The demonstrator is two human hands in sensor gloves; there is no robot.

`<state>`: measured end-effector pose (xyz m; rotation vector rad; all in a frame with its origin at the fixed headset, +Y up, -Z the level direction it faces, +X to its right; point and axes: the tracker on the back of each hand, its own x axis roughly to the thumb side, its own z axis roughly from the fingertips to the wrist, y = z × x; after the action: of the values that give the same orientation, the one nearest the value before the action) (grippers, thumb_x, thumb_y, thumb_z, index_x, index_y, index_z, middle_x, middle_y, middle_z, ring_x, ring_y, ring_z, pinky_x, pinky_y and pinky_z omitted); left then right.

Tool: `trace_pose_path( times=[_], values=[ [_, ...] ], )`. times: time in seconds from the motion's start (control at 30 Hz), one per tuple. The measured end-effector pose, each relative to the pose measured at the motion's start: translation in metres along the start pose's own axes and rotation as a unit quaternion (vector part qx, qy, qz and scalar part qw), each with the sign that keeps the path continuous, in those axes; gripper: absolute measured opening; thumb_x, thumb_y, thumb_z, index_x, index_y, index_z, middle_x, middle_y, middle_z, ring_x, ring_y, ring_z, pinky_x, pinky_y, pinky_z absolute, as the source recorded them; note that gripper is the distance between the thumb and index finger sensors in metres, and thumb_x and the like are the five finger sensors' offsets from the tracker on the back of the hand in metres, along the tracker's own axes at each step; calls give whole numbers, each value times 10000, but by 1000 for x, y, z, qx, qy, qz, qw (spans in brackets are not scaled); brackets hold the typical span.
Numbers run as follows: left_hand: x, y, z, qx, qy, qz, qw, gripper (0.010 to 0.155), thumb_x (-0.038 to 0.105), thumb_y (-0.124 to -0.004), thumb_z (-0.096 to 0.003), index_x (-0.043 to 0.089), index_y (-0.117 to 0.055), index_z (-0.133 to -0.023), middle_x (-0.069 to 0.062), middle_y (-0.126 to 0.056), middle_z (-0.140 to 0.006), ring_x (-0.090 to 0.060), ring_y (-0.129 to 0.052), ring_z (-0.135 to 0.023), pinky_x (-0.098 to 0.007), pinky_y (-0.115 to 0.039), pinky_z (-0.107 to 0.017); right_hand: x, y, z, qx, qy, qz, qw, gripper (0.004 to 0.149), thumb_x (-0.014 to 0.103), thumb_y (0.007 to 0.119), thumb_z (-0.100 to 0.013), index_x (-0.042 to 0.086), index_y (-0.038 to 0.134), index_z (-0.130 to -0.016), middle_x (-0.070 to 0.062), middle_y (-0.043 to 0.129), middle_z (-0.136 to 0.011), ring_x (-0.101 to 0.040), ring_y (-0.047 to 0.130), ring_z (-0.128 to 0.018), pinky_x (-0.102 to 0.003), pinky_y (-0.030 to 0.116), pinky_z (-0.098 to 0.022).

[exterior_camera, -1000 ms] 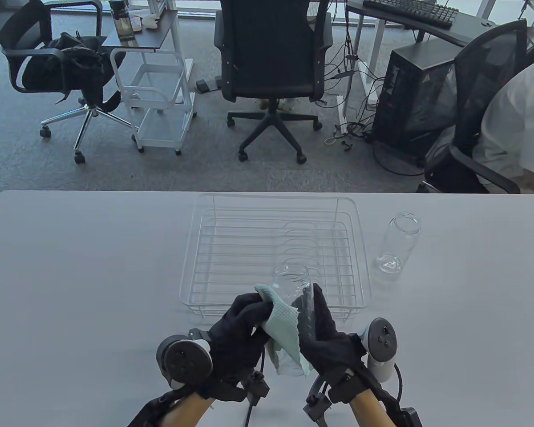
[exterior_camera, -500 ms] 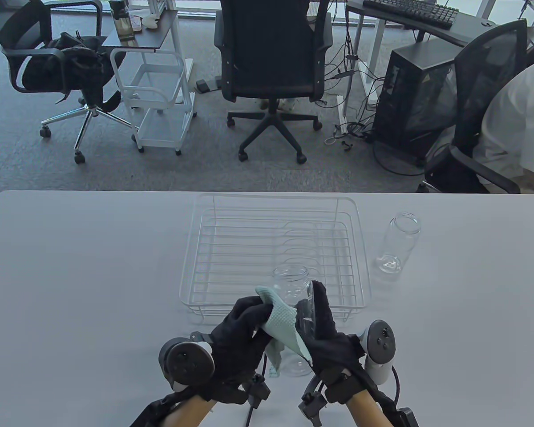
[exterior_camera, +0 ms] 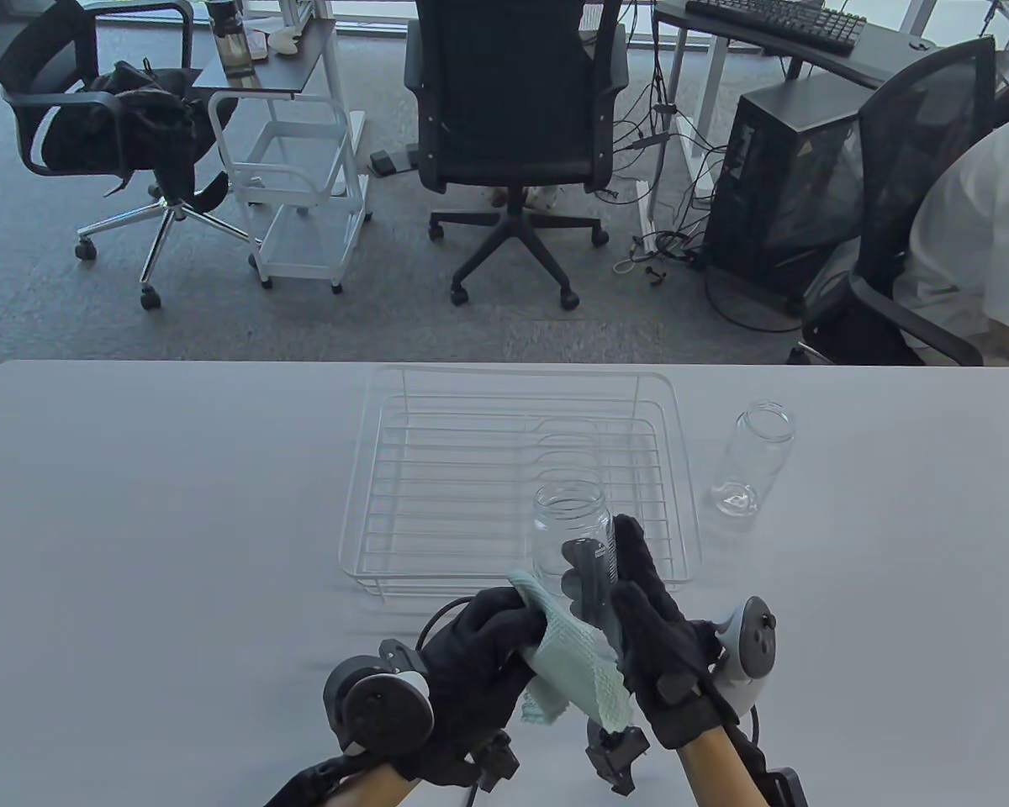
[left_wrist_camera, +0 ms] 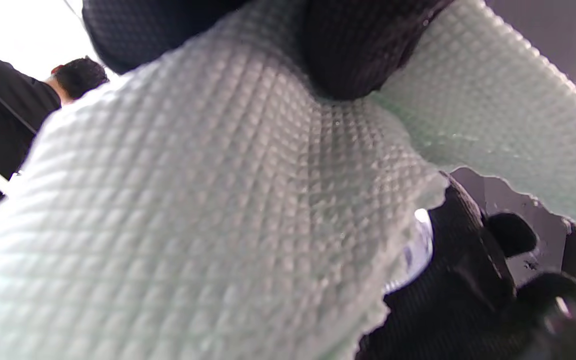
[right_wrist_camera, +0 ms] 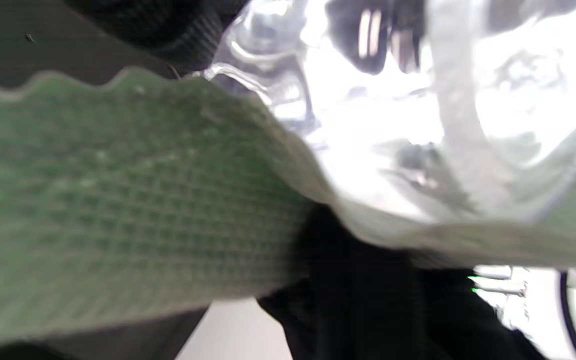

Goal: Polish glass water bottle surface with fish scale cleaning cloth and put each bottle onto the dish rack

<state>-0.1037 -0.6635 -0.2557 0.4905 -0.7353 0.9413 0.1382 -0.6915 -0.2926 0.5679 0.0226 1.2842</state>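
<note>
A clear glass bottle (exterior_camera: 573,525) is lifted above the near edge of the white wire dish rack (exterior_camera: 370,504), mouth pointing away from me. My right hand (exterior_camera: 639,614) grips its body, fingers curled round the glass (right_wrist_camera: 368,100). My left hand (exterior_camera: 488,647) holds the pale green fish scale cloth (exterior_camera: 584,672) and presses it against the bottle's lower left side. The cloth (left_wrist_camera: 193,210) fills the left wrist view and covers the left half of the right wrist view (right_wrist_camera: 118,200). A second glass bottle (exterior_camera: 748,458) stands on the table to the right of the rack.
The rack holds nothing and sits mid-table. Beyond the far table edge stand office chairs (exterior_camera: 517,109), a white cart (exterior_camera: 303,176) and a computer tower (exterior_camera: 782,185). A seated person (exterior_camera: 975,244) is at the far right.
Both hands have shifted right with the bottle, which rose and moved away from me. The left hand with the cloth slid down toward the bottle's base.
</note>
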Motion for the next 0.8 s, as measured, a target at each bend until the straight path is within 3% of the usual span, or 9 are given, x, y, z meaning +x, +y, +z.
trace_pose_path(
  times=[0.1,0.2,0.33,0.4,0.6,0.8],
  values=[
    [-3,8,-4,23,10,21,999,399,346,-811,-559,344,-680,-936,-70,-737,-973,-289,-927,-712,-471,-810,-546,-2,3,1,28,26,3,999,724,533,703,-591,347,269,-1139,-170,419,-1155,-555,582,-897,-692,550,-561],
    [-7,17,-7,43,23,33,998,400,344,-812,-559,343,-682,-937,-68,-736,-975,-290,-923,-715,-474,-807,-548,-7,8,0,57,43,-8,997,753,516,730,-588,377,228,-1132,-161,319,-1153,-652,559,-910,-762,563,-535],
    [-13,32,-9,75,40,44,995,403,347,-807,-564,345,-677,-945,-61,-729,-984,-289,-918,-719,-472,-803,-552,-12,12,-1,100,61,-8,993,787,464,768,-578,380,208,-1124,-181,271,-1132,-607,640,-895,-739,629,-526],
    [-16,35,-9,82,47,46,994,402,347,-804,-566,347,-676,-947,-62,-727,-987,-292,-916,-718,-474,-800,-553,-14,15,-1,122,69,-20,990,785,435,757,-590,382,180,-1120,-190,224,-1127,-605,594,-908,-742,605,-540],
    [-17,28,-8,63,50,50,995,402,344,-797,-570,350,-670,-952,-58,-730,-988,-289,-922,-716,-471,-805,-550,-10,12,-3,69,19,20,997,824,390,826,-548,345,240,-1126,-192,259,-1110,-590,578,-889,-742,597,-546],
    [-4,7,-3,5,1,-7,1000,404,339,-816,-562,339,-693,-947,-70,-740,-982,-296,-931,-705,-475,-811,-541,-3,4,-2,-13,-23,41,999,999,414,908,-481,164,177,-1114,-160,256,-1070,-521,555,-842,-685,605,-573]
  ],
)
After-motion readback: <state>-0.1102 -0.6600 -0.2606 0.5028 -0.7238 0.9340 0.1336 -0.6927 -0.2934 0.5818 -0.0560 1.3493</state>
